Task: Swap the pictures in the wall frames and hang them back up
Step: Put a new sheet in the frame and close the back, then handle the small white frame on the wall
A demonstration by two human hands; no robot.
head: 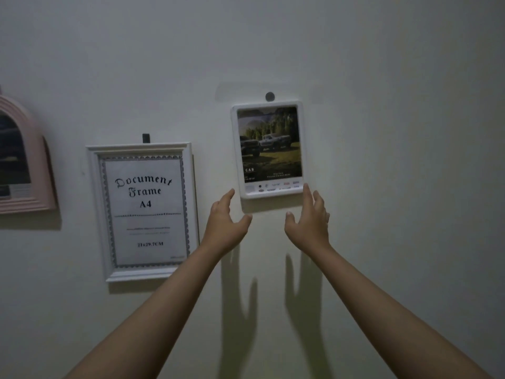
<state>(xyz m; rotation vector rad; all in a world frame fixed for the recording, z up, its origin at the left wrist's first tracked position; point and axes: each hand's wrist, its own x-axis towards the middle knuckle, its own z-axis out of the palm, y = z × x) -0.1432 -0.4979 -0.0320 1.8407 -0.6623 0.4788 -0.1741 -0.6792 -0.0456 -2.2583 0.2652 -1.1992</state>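
Observation:
A small white frame [268,149] with rounded corners hangs on the wall from a round grey hook [270,96]; it holds a picture of two trucks in front of trees. Left of it hangs a larger white frame [142,212] on a dark hook [146,138], with a sheet reading "Document Frame A4". My left hand [225,224] is raised just below the small frame's lower left corner, fingers spread, holding nothing. My right hand [308,218] is below the lower right corner, its fingertips at the frame's bottom edge, also spread.
A pink arched frame [35,165] hangs at the far left edge of the pale wall [396,160]. Both forearms reach up from the bottom of the view and cast shadows on the wall below the small frame.

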